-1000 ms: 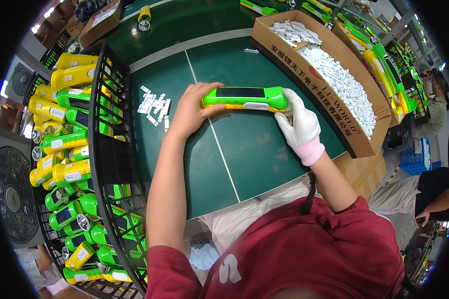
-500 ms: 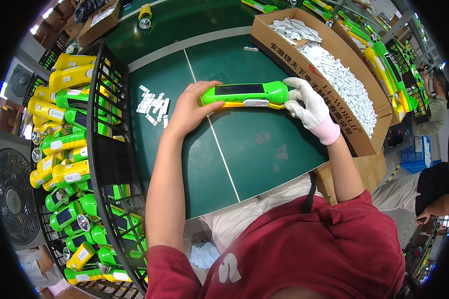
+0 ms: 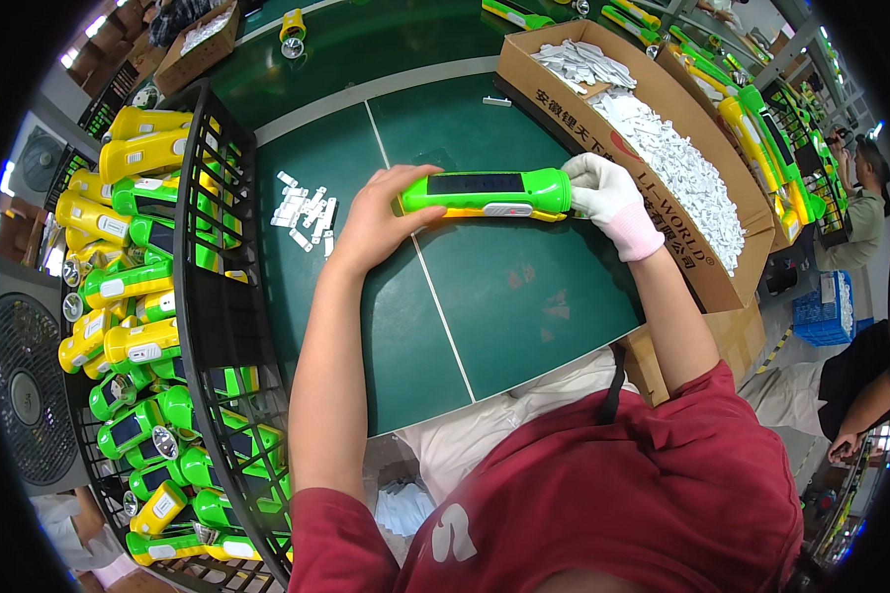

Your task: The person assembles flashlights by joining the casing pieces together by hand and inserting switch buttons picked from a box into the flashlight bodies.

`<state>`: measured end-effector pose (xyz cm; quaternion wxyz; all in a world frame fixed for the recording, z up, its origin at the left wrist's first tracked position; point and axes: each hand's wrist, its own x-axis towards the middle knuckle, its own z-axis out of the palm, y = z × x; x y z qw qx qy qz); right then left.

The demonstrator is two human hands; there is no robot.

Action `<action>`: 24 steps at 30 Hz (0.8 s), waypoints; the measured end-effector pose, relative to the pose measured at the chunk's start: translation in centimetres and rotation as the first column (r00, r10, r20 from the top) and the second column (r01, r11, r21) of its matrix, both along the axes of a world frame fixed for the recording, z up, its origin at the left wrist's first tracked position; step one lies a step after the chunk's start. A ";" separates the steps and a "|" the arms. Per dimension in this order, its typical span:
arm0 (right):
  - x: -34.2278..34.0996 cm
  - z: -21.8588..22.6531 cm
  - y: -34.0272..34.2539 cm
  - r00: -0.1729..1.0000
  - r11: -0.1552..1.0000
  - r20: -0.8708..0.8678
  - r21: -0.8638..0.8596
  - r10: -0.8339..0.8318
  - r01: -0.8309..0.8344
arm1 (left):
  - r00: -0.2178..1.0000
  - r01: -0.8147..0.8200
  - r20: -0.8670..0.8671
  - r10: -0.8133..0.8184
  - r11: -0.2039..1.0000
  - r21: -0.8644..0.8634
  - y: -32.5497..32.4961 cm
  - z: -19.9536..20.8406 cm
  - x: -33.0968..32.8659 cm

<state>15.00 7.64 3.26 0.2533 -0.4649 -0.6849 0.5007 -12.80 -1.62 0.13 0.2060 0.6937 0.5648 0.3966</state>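
Observation:
A green and yellow flashlight lies level in front of me, over the table. It has a dark panel along its top and a grey-white switch on its near side. My bare left hand is wrapped round its left end, thumb in front and fingers behind. At the right end, my white-gloved right hand closes its thumb and fingers on the flashlight's tip, which they partly hide. Small white plastic pieces lie loose on the table left of my left hand.
A black crate full of green and yellow flashlights stands at the left. On the right, an open cardboard box holds many white pieces. The green table has a pale line across it. Another flashlight is at the back.
My right hand has shifted slightly upward and turned at the flashlight's right end, its fingers now closer together. My left hand and the flashlight have barely moved.

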 end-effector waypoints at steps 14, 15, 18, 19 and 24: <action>-1.8 2.3 -1.5 0.825 0.538 0.549 0.658 0.136 -0.527 | 1.000 0.020 -0.003 -0.020 0.999 -0.030 -0.2 0.2 -0.2; -1.9 1.3 -1.1 0.760 0.545 0.636 0.593 0.134 -0.593 | 1.000 0.024 -0.006 -0.024 0.999 -0.028 0.0 0.3 0.0; -3.1 1.8 -1.3 0.713 0.580 0.700 0.562 0.048 -0.590 | 0.999 -0.009 -0.035 0.008 1.000 -0.028 -0.1 0.3 0.1; -3.2 1.8 -1.6 0.656 0.522 0.755 0.562 -0.005 -0.642 | 0.999 -0.009 -0.035 0.008 1.000 -0.028 -0.2 0.4 0.1; -3.7 1.5 -1.8 0.617 0.447 0.786 0.564 -0.035 -0.694 | 0.999 -0.014 -0.029 0.014 1.000 -0.002 -0.7 0.6 0.0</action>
